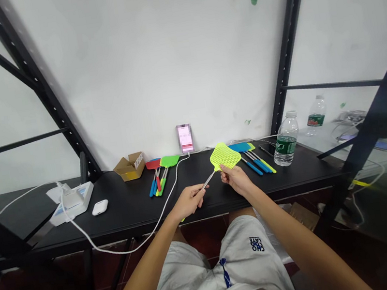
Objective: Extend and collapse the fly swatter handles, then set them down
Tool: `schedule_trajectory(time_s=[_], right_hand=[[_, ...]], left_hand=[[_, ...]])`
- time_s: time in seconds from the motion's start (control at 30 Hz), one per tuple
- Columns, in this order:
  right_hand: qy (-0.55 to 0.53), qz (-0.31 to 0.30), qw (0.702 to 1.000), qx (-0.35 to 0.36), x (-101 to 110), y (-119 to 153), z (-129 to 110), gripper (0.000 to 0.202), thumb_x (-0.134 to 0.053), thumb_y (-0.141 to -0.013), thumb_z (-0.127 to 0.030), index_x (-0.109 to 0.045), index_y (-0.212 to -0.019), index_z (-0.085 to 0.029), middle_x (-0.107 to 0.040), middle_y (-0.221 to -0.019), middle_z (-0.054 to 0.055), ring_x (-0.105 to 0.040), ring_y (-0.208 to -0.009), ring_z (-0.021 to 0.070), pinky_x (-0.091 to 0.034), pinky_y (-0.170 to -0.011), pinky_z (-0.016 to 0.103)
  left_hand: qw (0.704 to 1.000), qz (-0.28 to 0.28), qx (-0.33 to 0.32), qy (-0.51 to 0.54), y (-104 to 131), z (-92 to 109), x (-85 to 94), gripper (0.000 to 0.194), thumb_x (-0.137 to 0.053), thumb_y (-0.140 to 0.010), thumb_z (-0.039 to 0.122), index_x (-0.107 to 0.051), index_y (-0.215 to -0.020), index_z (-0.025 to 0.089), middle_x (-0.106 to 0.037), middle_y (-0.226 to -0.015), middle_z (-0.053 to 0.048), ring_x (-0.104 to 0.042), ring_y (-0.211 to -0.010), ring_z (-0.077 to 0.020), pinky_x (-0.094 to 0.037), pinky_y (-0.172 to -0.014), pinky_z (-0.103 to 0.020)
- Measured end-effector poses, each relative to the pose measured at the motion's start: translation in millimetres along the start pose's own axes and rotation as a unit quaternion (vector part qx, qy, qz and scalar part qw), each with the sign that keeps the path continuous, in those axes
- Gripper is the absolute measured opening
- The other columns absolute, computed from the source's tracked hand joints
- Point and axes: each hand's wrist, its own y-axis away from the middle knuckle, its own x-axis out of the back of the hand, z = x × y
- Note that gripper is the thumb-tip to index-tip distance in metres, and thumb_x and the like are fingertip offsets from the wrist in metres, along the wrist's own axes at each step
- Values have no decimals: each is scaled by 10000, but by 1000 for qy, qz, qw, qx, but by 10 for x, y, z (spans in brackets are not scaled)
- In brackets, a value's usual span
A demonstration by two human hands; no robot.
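A yellow-green fly swatter with a perforated head and metal shaft is held in front of me, over the black tabletop. My left hand is closed around its shaft. With thumb and fingers, my right hand pinches the swatter where the head meets the shaft. To the left lies a group of fly swatters with red and green heads and coloured handles. On the right is another group of fly swatters, blue and yellow-green on top, their handles pointing toward me.
A small open cardboard box and a phone stand by the wall. At left are a power strip and a white earbud case. A white cable crosses the table. A water bottle stands at right.
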Motion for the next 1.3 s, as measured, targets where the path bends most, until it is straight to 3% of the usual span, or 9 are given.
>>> schedule_trajectory(time_s=[0.5,0.87,1.3], right_hand=[[14,-10,1000,5,13,-18,39,333,-808,-661,-419,-630,-702,-141,-523,-551,-28,-435,-496,70,-334,-495,230],[45,-33,998,21,-314,126,134,347,-723,-731,-492,-690,-806,-154,-550,-610,-10,-473,-491,85,-312,-474,244],[83,36,994,67,-313,140,102,331,-751,-695,-463,-694,-688,-137,-578,-575,15,-470,-455,85,-309,-438,243]], left_hand=[[1000,-1,-8,0,9,-8,12,513,-444,-922,488,-577,-1270,136,-479,-545,53,-356,-363,-44,-242,-360,-153],[999,-14,-7,41,2,-32,9,470,-448,-916,499,-574,-1199,145,-479,-526,66,-334,-333,-44,-223,-335,-152],[999,-32,-32,21,12,-68,50,430,-421,-921,521,-579,-1076,153,-481,-534,62,-323,-351,-42,-223,-353,-152]])
